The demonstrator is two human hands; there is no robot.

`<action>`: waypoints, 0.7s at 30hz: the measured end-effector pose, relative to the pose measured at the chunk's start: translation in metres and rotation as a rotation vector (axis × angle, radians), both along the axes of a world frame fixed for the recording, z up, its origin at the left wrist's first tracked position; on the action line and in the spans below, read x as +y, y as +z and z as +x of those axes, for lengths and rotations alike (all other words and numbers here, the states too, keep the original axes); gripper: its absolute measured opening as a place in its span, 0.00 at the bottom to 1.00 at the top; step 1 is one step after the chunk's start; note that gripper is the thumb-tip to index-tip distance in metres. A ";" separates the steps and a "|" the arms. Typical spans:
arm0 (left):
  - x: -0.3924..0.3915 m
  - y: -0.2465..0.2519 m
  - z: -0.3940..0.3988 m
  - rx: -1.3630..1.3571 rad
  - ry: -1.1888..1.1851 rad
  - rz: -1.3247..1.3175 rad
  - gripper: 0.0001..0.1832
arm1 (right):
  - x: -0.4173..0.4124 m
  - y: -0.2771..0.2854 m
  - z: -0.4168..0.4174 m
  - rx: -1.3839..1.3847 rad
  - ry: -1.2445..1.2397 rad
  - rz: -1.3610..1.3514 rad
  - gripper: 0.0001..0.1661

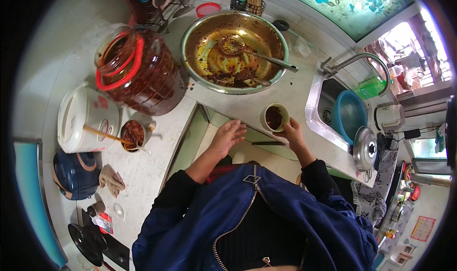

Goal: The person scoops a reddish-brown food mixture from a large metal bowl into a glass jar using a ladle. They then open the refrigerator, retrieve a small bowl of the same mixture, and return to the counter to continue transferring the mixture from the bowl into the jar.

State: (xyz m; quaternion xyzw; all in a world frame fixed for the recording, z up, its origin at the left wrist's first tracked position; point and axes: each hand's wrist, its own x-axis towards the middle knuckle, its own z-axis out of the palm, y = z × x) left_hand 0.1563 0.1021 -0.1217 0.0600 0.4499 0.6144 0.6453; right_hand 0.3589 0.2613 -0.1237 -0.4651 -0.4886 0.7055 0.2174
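Observation:
My right hand (294, 132) grips a small pale cup (266, 120) by its side, with dark reddish-brown sauce inside. The cup is at the counter's front edge. My left hand (228, 136) holds nothing, its fingers apart, in front of the counter edge. Beyond both hands stands a large steel basin (214, 65), its inside smeared with oil and chilli bits. A metal ladle (273, 60) lies in it, handle over the rim, beside a spoon (262, 82). To the left, a big glass jar (157, 74) with a red handle ring (140, 56) is full of chilli sauce.
A smaller container of chilli (132, 132) holds a wooden stick, next to a white lidded pot (89, 110). Farther down the left counter are a rice cooker (80, 174) and a cloth (111, 181). At right, the sink (326, 92) holds a blue basin (351, 110); a steel lid (365, 147) stands nearby.

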 end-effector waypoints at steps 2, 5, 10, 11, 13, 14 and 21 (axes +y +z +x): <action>0.010 0.004 -0.004 -0.004 -0.007 -0.008 0.15 | 0.029 -0.005 0.011 -0.058 -0.029 0.029 0.19; 0.029 0.012 -0.005 0.300 -0.106 0.031 0.12 | 0.066 -0.017 0.017 -0.113 -0.045 0.052 0.19; 0.070 0.069 0.006 1.202 0.007 0.159 0.11 | 0.118 -0.029 0.020 -0.121 -0.014 0.044 0.19; 0.079 0.070 0.009 1.309 0.035 0.169 0.12 | 0.127 -0.031 0.019 -0.127 0.009 0.039 0.20; 0.098 0.073 0.014 1.528 0.092 0.187 0.15 | 0.143 -0.031 0.016 -0.141 0.070 0.063 0.19; 0.107 0.075 0.016 1.620 0.086 0.156 0.16 | 0.150 -0.031 0.015 -0.148 0.099 0.075 0.19; 0.151 0.067 0.016 1.983 0.022 0.027 0.12 | 0.179 -0.018 0.021 -0.494 0.275 0.534 0.28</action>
